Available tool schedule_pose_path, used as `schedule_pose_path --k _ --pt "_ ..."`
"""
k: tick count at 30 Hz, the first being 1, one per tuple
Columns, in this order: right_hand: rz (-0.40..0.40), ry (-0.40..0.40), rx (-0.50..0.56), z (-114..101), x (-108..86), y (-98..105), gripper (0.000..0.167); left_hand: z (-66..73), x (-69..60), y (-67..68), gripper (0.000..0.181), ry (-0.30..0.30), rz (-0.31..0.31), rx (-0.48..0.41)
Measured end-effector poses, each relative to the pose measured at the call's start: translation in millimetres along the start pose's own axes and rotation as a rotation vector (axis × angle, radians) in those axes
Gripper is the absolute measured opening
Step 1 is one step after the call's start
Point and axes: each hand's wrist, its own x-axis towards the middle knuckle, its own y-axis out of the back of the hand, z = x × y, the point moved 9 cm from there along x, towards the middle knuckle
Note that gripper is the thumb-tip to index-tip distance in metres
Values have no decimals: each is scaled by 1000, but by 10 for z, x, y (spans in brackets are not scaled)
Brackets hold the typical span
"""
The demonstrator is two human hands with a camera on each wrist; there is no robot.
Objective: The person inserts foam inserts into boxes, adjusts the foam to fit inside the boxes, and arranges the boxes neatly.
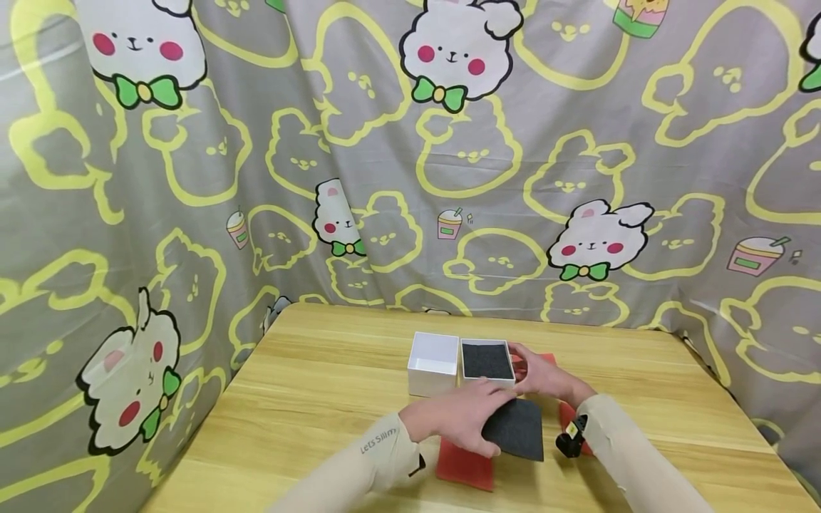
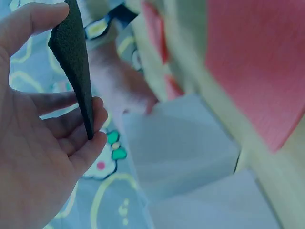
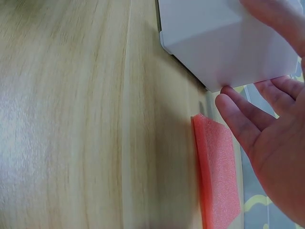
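Note:
My left hand pinches a thin dark grey foam sheet above the table. Edge-on in the left wrist view, the sheet lies between the thumb and the fingers. A white box has my right hand at its right side, fingers and thumb spread along the wall and holding it. Inside that box a dark grey sheet covers the opening. To its left stands a second white box, open at the top, with pale inner walls.
A red foam sheet lies on the wooden table under my left hand. More red foam lies right of the boxes, partly hidden by my right arm. A patterned curtain hangs behind and to the left.

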Motion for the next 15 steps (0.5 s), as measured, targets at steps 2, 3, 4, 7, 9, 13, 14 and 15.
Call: schedule_pose_path --k 2,3,4,7,9,13,14,15 --pt "-3 15 -32 -7 0 9 94 -63 -20 101 83 18 24 -20" --pt "-9 28 -48 -14 -3 10 92 -99 -28 143 83 32 31 -26" --pt "-12 43 -62 -22 -7 14 90 -138 -32 173 83 44 40 -27" --pt "-12 72 -114 -40 -20 26 86 -265 -37 252 83 79 67 -33" --pt "-2 87 -151 -55 -23 35 87 -352 -37 296 83 99 83 -47" --pt "14 52 -126 -39 -2 33 92 -533 -36 341 81 138 105 -90" --pt "13 36 -106 -28 5 27 93 -580 -35 341 81 150 108 -106" --pt "13 16 -90 -12 10 22 95 -627 -34 334 80 162 108 -117"
